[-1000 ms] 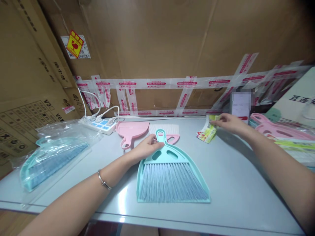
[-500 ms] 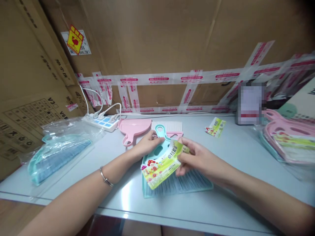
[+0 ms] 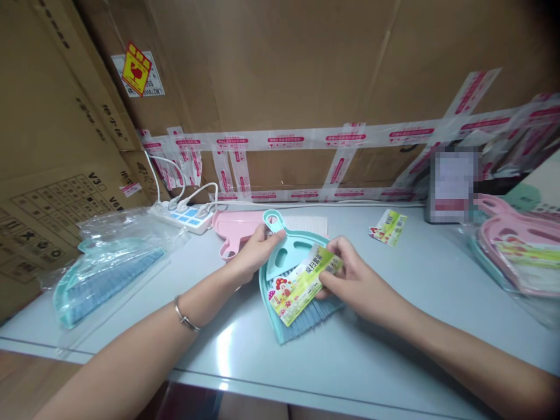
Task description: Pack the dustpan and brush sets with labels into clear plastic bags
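My left hand point(image 3: 256, 254) is closed around the neck of a teal hand broom point(image 3: 298, 242) with blue bristles, which lies nested with a teal dustpan point(image 3: 265, 293). Between the thumb and fingers of my right hand point(image 3: 347, 273) is a green printed card point(image 3: 294, 291) with mushroom pictures. The card slants across the broom's front and covers part of the bristles. Just behind the teal set, a pink dustpan point(image 3: 231, 224) and a broom with white bristles point(image 3: 308, 223) lie partly hidden.
A bagged teal set point(image 3: 109, 280) lies at left, near a white power strip point(image 3: 188, 218) with plugged cables. Another card point(image 3: 388, 227) lies at the back right. A bagged pink-and-teal set point(image 3: 516, 245) and a phone-like device point(image 3: 452, 185) are at right. Cardboard boxes point(image 3: 280, 70) stand behind.
The teal broom and dustpan have turned and tilted up over the pink pieces, with my left hand on them. The card in my right hand has shifted slightly right and up.
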Tool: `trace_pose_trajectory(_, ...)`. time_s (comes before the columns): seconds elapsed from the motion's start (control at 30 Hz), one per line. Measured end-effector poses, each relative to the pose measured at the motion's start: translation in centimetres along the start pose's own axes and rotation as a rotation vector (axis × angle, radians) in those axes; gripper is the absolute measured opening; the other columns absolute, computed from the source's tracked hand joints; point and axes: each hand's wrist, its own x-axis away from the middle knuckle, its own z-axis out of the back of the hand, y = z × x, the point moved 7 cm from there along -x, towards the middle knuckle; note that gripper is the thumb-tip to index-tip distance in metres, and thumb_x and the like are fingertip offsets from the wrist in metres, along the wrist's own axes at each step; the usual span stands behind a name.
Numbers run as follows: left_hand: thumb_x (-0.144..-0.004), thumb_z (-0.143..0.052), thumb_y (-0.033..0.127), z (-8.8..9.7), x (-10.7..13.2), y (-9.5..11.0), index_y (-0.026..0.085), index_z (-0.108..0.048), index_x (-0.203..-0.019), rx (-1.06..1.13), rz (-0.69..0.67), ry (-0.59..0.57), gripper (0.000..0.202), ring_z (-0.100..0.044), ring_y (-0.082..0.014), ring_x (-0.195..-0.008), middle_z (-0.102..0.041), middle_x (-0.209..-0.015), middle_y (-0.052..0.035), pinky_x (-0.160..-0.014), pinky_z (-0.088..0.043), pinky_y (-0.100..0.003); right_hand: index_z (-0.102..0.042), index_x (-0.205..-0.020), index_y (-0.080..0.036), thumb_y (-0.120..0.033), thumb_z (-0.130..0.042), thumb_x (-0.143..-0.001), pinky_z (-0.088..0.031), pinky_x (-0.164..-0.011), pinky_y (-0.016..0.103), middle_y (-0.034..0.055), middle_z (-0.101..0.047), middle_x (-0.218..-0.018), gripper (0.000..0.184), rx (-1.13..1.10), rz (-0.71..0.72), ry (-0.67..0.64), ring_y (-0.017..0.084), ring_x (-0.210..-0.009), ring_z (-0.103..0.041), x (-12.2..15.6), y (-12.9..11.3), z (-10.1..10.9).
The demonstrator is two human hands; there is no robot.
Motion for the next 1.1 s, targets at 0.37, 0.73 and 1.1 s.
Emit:
trace_pose_trajectory(0.37,-0.082,-0.06,0.033,0.4,0.1,-0.1,0.018,-0.049,-0.103,0.076,0.036,0.083,0.028,-0.062,-0.0154,-0.082,-0.063,-0.103,-0.0072,-0.075,-0.049,-0.028,-0.032,-0.104,-0.021,-0.024,-0.053,-0.081,-0.052,-0.073,0.041,0.01,-0.043,-0.103,0.031,0.593,0.646,0.473,0.024,-0.093,-0.054,0.3,-2.5,2.4)
trace_pose_trajectory(0.73,-0.071,-0.07,0.041,1.6,-0.7,-0.5,0.017,-0.053,-0.098,0.195,0.056,0.166,0.039,-0.064,-0.018,-0.077,-0.067,-0.089,-0.0064,-0.074,-0.05,-0.031,-0.057,-0.112,-0.024,-0.018,-0.053,-0.082,-0.05,-0.089,0.043,0.0079,-0.066,-0.11,0.031,0.826,1.169,0.16,0.024,-0.105,-0.062,4.4,-6.3,-0.7)
trace_pose_trajectory(1.1,-0.082,-0.059,0.033,1.3,0.0,0.5,0.017,-0.052,-0.101,0.238,0.062,0.174,0.026,-0.064,-0.0179,-0.076,-0.066,-0.092,-0.0074,-0.072,-0.051,-0.032,-0.049,-0.127,-0.024,-0.031,-0.051,-0.088,-0.045,-0.096,0.05,0.0131,-0.053,-0.13,0.04,0.839,1.088,0.218,0.03,-0.123,-0.048,3.8,-5.2,-0.8)
